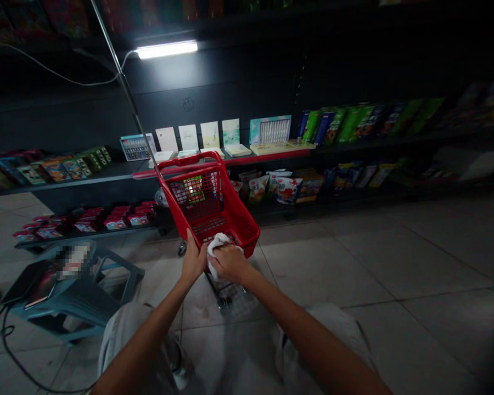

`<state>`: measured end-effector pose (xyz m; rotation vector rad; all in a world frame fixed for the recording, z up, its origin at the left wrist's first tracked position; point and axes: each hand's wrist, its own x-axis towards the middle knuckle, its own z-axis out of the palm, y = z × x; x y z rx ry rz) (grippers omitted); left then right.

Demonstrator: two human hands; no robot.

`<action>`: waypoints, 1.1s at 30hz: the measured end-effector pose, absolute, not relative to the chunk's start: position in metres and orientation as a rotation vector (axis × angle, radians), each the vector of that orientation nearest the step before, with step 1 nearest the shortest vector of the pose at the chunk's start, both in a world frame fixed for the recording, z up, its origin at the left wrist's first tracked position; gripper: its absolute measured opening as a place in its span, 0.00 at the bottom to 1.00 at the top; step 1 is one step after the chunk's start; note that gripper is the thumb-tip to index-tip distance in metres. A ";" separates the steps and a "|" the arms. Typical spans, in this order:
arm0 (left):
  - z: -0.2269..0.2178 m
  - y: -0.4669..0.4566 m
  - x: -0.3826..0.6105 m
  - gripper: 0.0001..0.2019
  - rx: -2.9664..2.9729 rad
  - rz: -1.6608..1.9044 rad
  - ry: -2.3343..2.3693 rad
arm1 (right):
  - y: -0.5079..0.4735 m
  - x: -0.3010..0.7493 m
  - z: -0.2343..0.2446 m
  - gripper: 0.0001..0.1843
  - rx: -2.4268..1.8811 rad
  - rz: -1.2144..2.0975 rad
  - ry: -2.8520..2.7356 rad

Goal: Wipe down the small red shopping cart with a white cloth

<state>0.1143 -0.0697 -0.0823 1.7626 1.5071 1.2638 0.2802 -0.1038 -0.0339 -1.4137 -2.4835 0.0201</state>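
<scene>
A small red shopping cart [239, 211] with a mesh basket stands on the floor in front of me, its near rim between my knees. My left hand [195, 259] is closed around the near left part of that rim, thumb pointing up along it. A crumpled white cloth [218, 241] is bunched in my right hand [229, 262], pressed against the front rim just beside the left hand. The fingertips of the right hand are partly hidden by the cloth. Past the rim, the inside of the basket shows its red grid.
A blue-grey plastic stool [86, 296] on the left carries dark flat items, with a cable trailing to the floor. Behind the cart run shelves [123, 170] with boxes, notebooks [209, 134] and snack bags [288, 188]. A lit tube lamp [167, 49] hangs beside a thin metal pole [125, 85].
</scene>
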 end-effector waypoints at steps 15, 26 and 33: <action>-0.057 -0.060 0.093 0.35 1.815 1.238 1.473 | -0.098 0.258 -0.034 0.22 -1.237 -0.040 -2.631; -0.076 -0.051 0.077 0.37 1.935 1.237 1.397 | -0.089 0.317 -0.034 0.22 -1.296 -0.083 -2.816; -0.070 -0.054 0.079 0.38 1.888 1.199 1.460 | -0.088 0.363 -0.016 0.18 -1.514 0.143 -2.730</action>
